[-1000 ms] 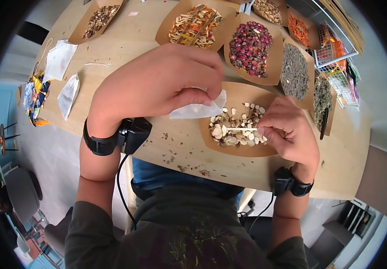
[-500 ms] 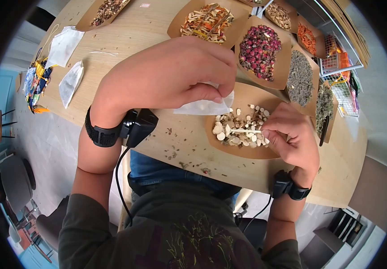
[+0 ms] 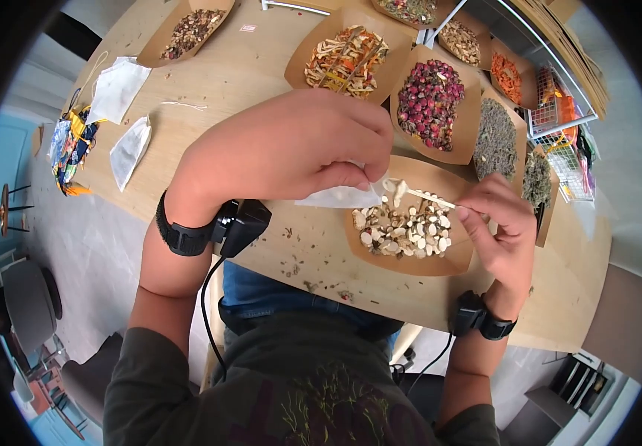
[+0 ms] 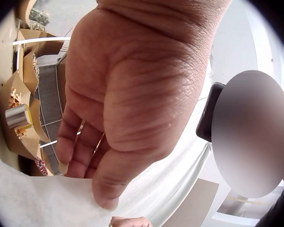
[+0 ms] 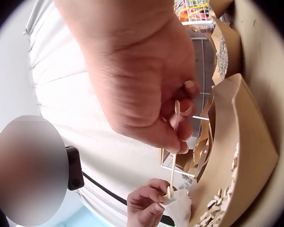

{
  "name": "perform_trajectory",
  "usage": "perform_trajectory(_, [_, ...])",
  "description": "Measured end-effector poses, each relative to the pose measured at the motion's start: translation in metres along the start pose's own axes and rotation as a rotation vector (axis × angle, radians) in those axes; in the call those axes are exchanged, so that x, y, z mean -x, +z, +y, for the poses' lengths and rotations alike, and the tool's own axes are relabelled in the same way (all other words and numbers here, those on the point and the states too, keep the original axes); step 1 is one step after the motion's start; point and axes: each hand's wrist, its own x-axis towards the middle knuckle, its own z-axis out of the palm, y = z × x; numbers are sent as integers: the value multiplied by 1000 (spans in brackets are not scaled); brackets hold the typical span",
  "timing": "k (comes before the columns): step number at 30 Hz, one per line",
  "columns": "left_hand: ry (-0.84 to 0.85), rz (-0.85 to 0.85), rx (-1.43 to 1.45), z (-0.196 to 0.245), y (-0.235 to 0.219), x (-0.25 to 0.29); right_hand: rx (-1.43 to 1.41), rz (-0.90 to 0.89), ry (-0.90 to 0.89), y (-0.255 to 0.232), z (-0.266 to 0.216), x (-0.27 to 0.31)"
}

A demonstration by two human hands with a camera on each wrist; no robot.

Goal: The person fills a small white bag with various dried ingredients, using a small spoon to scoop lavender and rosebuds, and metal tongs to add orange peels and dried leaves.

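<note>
In the head view my left hand [image 3: 291,145] pinches the rim of a white fabric tea bag [image 3: 339,198] between thumb and fingers. My right hand [image 3: 501,223] grips the handle of a thin, pale wooden spoon [image 3: 434,198] with its thumb and fingertips. A few pale dried slices [image 3: 395,191] sit on the spoon's far end, close beside the bag's mouth. Under it stands a brown paper tray [image 3: 451,266] of round white dried slices [image 3: 414,234]. The right wrist view shows the spoon tip right at the bag [image 5: 181,208] in the left hand.
Paper trays of rosebuds [image 3: 431,104], orange and white strips [image 3: 345,61] with tongs on top, and grey-green herbs [image 3: 495,137] stand behind. Two flat white bags [image 3: 129,152] [image 3: 119,91] lie at left beside patterned cloth pouches [image 3: 74,152]. Crumbs dot the table's front edge.
The right hand has lifted the spoon with slices from the tray, up and toward the bag. The left hand keeps its pinch on the bag. The head view has shifted slightly.
</note>
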Motion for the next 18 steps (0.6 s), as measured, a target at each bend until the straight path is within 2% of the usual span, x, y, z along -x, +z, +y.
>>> perform_trajectory(5, [-5,-13,-4,0,0,-1,210,124,-172,8,-5,-3])
perform_trajectory(7, [-4,-12,-7,0,1,0,185,167,-135,-6,-3,2])
perform_trajectory(9, [-4,-11,6,0,0,-1,139,-9,-86,-27,2,7])
perform_trajectory(10, [-4,-10,6,0,0,-1,78,-80,-125,-31,7,8])
perform_trajectory(11, [-3,-14,1,0,0,-1,77,-81,-125,-32,10,10])
perform_trajectory(13, [0,-19,-2,0,0,-1,14,-227,-86,-34,10,13])
perform_trajectory(15, [7,-8,-18,0,1,-1,67,-253,-88,-30,11,10])
perform_trajectory(18, [-2,-12,-24,0,0,-1,159,-186,-69,-29,14,13])
